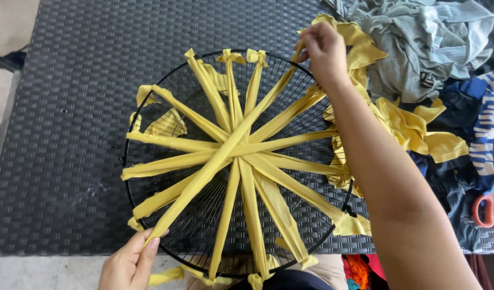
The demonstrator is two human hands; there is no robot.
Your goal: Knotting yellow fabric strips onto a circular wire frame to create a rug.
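Pinching the near end of a yellow fabric strip (220, 161) at the rim, the left hand (130, 262) anchors it across the black wire fan guard (130, 182); the right hand (323, 51) grips the far end closed. Uneven tension could slip the strip sideways off the hub crossing.

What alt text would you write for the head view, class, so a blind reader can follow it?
Two hands stretch a yellow strip across a round black wire grille: the left hand pinches its near end, the right hand its far end. More yellow strips cross the grille like spokes, on a dark woven table beside piled clothes.
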